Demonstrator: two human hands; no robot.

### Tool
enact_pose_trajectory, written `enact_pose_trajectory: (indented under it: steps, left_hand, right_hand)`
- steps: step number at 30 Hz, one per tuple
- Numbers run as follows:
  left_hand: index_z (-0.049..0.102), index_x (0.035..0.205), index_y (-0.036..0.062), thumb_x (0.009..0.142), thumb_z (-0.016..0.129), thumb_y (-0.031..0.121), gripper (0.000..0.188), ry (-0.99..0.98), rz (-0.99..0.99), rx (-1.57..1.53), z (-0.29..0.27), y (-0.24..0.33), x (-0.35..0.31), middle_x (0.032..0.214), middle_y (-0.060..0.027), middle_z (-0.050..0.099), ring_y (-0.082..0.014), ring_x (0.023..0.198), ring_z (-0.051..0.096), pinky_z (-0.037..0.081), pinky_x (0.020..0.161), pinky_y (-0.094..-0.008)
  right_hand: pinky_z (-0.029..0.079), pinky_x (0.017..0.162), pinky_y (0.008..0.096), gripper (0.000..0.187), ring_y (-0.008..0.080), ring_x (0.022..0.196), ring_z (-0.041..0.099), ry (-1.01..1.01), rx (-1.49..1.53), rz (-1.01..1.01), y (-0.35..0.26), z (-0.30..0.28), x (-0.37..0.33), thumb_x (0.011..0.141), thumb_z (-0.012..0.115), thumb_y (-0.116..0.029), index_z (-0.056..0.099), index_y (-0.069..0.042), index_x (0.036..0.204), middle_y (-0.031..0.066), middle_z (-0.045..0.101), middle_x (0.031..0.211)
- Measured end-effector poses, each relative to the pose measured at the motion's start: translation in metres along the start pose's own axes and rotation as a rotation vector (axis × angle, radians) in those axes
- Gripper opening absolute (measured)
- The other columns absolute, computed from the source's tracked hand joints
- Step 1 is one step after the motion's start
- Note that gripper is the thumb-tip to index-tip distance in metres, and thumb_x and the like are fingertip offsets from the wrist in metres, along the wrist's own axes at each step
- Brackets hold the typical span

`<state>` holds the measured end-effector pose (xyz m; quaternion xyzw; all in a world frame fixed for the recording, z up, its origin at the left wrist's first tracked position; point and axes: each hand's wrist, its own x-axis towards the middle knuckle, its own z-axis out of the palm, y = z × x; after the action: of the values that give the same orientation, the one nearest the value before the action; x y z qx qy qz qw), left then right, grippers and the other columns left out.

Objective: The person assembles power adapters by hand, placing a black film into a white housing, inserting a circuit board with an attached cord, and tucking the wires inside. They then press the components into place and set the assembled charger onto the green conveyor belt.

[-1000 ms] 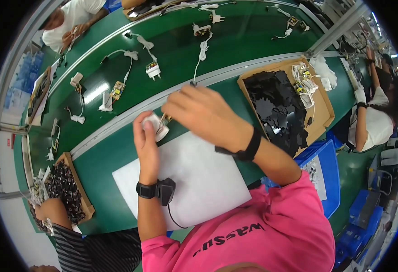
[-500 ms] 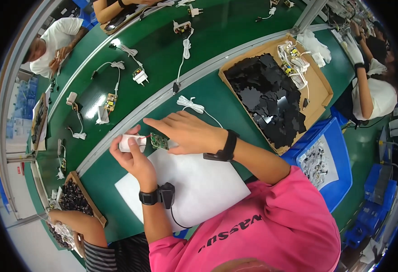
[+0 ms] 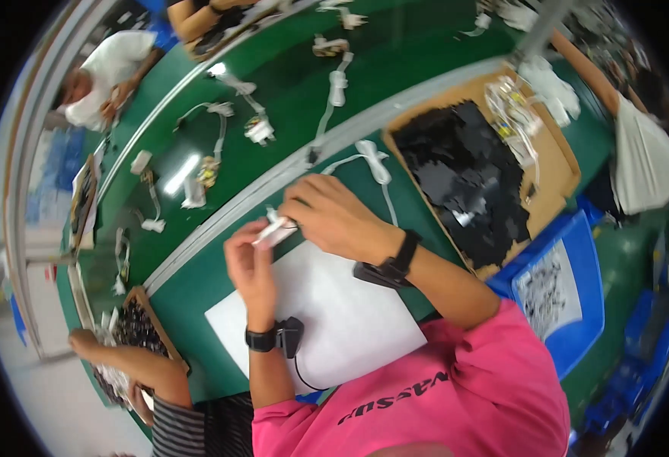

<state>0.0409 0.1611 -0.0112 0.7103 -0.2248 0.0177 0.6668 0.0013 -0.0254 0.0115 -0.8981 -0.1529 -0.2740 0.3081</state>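
My left hand (image 3: 250, 266) pinches a small white plastic adapter housing (image 3: 273, 231) between thumb and fingers, above the upper edge of a white sheet (image 3: 334, 320). My right hand (image 3: 334, 217) is up against the housing's right end, its fingers curled together. A thin dark wire loop shows between the two hands. The green circuit board seen earlier is hidden now, so what the right fingers grip cannot be made out. Just beyond the right hand, a bundled white cable (image 3: 376, 161) lies on the green table.
At the right stands a cardboard tray (image 3: 559, 164) with black sheet pieces (image 3: 464, 175) and white adapters (image 3: 513, 110). A blue bin (image 3: 585, 305) is beside it. A metal rail (image 3: 235, 206) borders a green surface carrying several cabled adapters. Co-workers' arms (image 3: 140, 362) show at the edges.
The right hand has turned and closed in on the housing, and the circuit board has gone from sight. The housing is tilted differently. The whole view has shifted slightly, with some blur.
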Motion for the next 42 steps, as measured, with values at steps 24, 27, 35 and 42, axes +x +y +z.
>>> enact_pose_trajectory:
  steps: [24,27,35,42]
  left_hand:
    - [0.050,0.111,0.0020,0.088,0.055,0.002,0.023,-0.174,-0.166,0.017,-0.020,0.011,-0.008,0.087,-0.0125,0.064,-0.0228,0.071,0.062,0.048,0.066,-0.0327]
    - [0.050,0.109,0.0019,0.091,0.054,0.005,0.020,-0.192,-0.125,-0.056,-0.025,0.005,-0.011,0.086,-0.0108,0.062,-0.0202,0.070,0.060,0.047,0.065,-0.0321]
    - [0.053,0.108,0.0036,0.096,0.051,0.014,0.015,-0.296,-0.382,-0.220,-0.033,0.013,-0.009,0.082,-0.0044,0.059,-0.0104,0.068,0.055,0.044,0.058,-0.0236]
    - [0.055,0.104,0.0051,0.097,0.052,0.016,0.013,-0.201,-0.375,-0.197,-0.032,-0.001,-0.014,0.075,-0.0025,0.058,-0.0075,0.061,0.051,0.041,0.053,-0.0207]
  right_hand:
    - [0.037,0.104,0.0484,0.026,0.0250,0.112,0.051,-0.046,-0.227,-0.152,-0.047,0.015,0.014,0.071,0.065,-0.001,0.060,-0.007,0.095,0.0053,0.055,0.108]
    - [0.037,0.104,0.0483,0.025,0.0250,0.113,0.051,-0.050,-0.213,-0.148,-0.048,0.017,0.016,0.071,0.064,-0.001,0.060,-0.008,0.095,0.0052,0.055,0.108]
    - [0.036,0.104,0.0482,0.025,0.0255,0.113,0.050,-0.071,-0.216,-0.141,-0.048,0.021,0.015,0.071,0.062,-0.001,0.060,-0.008,0.096,0.0054,0.055,0.109]
    - [0.035,0.104,0.0466,0.026,0.0255,0.111,0.050,-0.088,-0.254,-0.167,-0.048,0.025,0.010,0.074,0.060,-0.008,0.060,-0.008,0.100,0.0059,0.055,0.110]
